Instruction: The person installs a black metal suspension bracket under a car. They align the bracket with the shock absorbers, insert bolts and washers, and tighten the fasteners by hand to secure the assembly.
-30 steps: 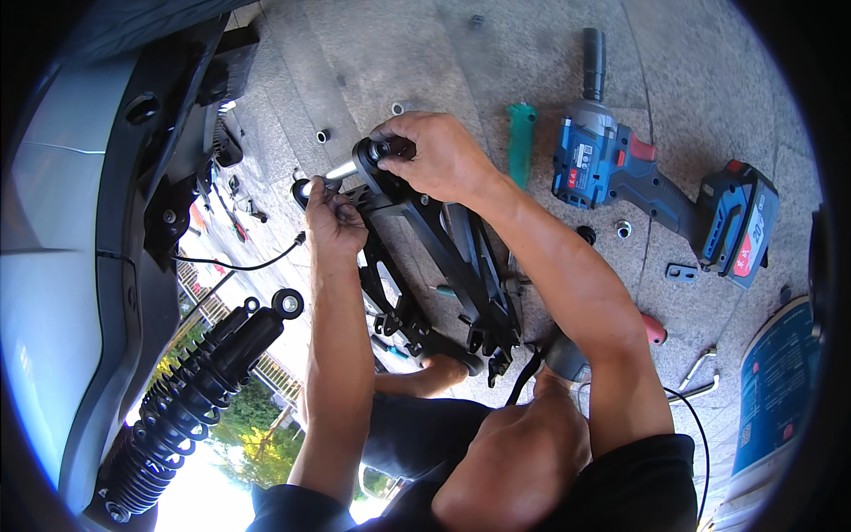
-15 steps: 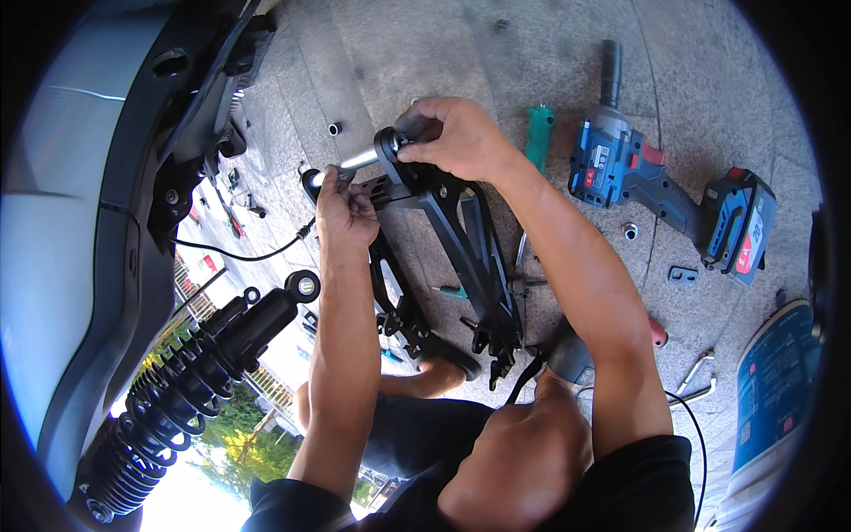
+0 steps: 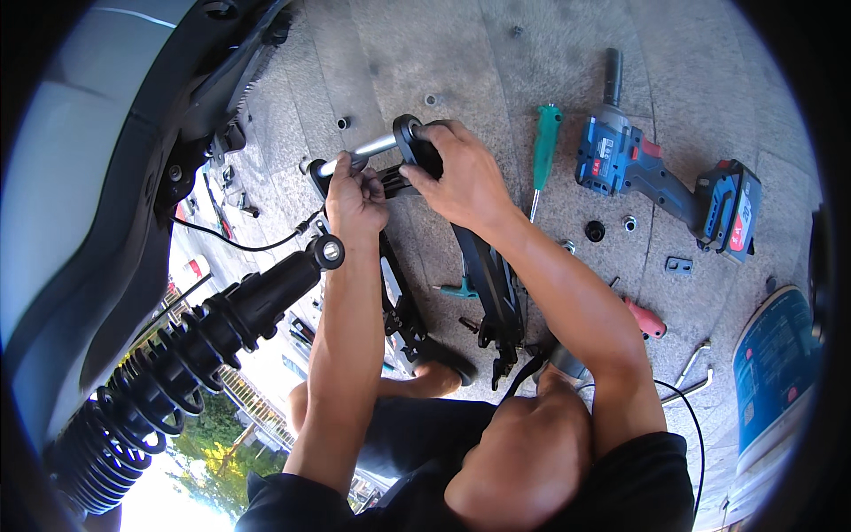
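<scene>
A black forked swingarm (image 3: 486,266) stands in front of me, its two legs running down toward my feet. A shiny metal tube (image 3: 379,145) spans the round eyes at its top. My left hand (image 3: 356,204) is closed at the tube's left part, thumb and fingers against it, other fingers curled beneath. My right hand (image 3: 470,177) wraps over the right eye (image 3: 408,133), fingertips at its outer face and thumb on the inner side below. Its palm hides part of the right leg.
A black coil-spring shock absorber (image 3: 222,328) slants at left beside a vehicle body (image 3: 80,115). On the paving at right lie a green-handled screwdriver (image 3: 548,146), a blue impact wrench (image 3: 620,160), sockets (image 3: 630,223), a red-handled tool (image 3: 645,317) and hex keys (image 3: 696,377). A blue container (image 3: 776,363) stands far right.
My right hand has shifted from a pinch at the right eye's end to a broader hold over its side. My left hand keeps its place on the tube. The whole view has shifted slightly.
</scene>
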A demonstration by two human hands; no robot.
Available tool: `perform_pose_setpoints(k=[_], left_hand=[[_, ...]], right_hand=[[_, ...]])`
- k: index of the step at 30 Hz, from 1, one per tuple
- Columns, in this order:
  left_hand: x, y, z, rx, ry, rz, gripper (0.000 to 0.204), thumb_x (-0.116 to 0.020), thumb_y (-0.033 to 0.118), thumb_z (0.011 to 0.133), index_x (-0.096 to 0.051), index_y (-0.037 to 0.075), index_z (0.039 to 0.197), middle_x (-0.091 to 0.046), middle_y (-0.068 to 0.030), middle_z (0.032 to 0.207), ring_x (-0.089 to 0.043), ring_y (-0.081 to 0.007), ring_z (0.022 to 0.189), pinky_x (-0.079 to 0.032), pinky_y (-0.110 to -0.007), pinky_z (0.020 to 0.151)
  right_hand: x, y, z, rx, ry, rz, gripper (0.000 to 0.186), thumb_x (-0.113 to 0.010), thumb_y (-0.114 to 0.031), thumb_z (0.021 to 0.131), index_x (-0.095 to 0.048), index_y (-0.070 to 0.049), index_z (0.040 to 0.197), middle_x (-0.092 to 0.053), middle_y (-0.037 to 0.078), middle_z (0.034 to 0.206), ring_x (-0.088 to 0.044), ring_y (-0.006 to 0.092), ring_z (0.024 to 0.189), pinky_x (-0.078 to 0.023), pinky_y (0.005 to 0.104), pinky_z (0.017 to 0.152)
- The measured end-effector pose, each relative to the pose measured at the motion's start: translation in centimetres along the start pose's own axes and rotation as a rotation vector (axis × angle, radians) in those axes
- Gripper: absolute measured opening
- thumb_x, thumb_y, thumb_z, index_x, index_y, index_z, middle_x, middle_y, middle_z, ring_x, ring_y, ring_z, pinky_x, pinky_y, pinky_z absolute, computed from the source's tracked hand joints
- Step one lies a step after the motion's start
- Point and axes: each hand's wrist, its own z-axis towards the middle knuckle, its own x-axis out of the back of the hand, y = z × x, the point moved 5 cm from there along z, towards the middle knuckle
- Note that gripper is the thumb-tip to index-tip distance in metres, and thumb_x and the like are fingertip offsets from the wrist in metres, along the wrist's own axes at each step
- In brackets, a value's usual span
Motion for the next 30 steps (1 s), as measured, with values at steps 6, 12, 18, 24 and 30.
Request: perform_pose_setpoints(k=[6,12,18,24,30], left_hand=[[-0.3,-0.2,0.2,0.014,-0.062,-0.051,0.018,-0.064,0.024,0.093,-0.059,0.01,0.085,-0.059,-0.0003,0.07,-0.057,-0.0084,0.058,-0.047,-0.018,0.048],[-0.6,-0.4,0.8,0.068,-0.152,-0.056,0.027,-0.054,0.034,0.098,-0.052,0.008,0.091,-0.054,-0.0051,0.072,-0.058,-0.0142,0.058,-0.049,-0.023,0.044],[-0.7,-0.4,0.4,0.101,-0.227,-0.203,0.013,-0.062,0.02,0.092,-0.057,0.009,0.087,-0.062,-0.0047,0.073,-0.063,-0.0162,0.063,-0.053,-0.024,0.052],[-0.7,-0.1,1.3,0.2,-0.196,-0.219,0.02,-0.057,0.018,0.096,-0.056,0.002,0.106,-0.063,-0.0121,0.089,-0.065,-0.0236,0.067,-0.056,-0.035,0.056],[-0.6,-0.1,1.6,0.321,-0.211,-0.358,0.026,-0.057,0.015,0.094,-0.052,0.0,0.115,-0.057,-0.0157,0.102,-0.064,-0.0267,0.072,-0.059,-0.032,0.054]], right_hand=[[-1.5,-0.5,1.3,0.013,0.091,-0.124,0.038,-0.077,-0.021,0.073,-0.06,0.005,0.095,-0.063,0.024,0.097,-0.064,0.0415,0.085,-0.053,0.0462,0.073],[-1.9,-0.4,1.2,-0.016,0.164,-0.104,0.036,-0.075,-0.026,0.074,-0.062,0.002,0.092,-0.064,0.025,0.08,-0.064,0.0418,0.08,-0.051,0.0442,0.07],[-2.0,-1.2,0.5,0.024,0.243,-0.236,0.039,-0.075,-0.028,0.073,-0.064,0.003,0.094,-0.065,0.027,0.089,-0.064,0.044,0.086,-0.051,0.0461,0.075],[-2.3,-1.5,1.2,-0.071,0.18,-0.327,0.035,-0.073,-0.026,0.072,-0.066,0.002,0.093,-0.066,0.028,0.092,-0.064,0.0408,0.094,-0.051,0.0433,0.08],[-2.5,-2.6,1.9,-0.226,0.013,-0.677,0.054,-0.073,-0.039,0.077,-0.062,0.0,0.113,-0.06,0.026,0.118,-0.058,0.0383,0.112,-0.048,0.0391,0.093]])
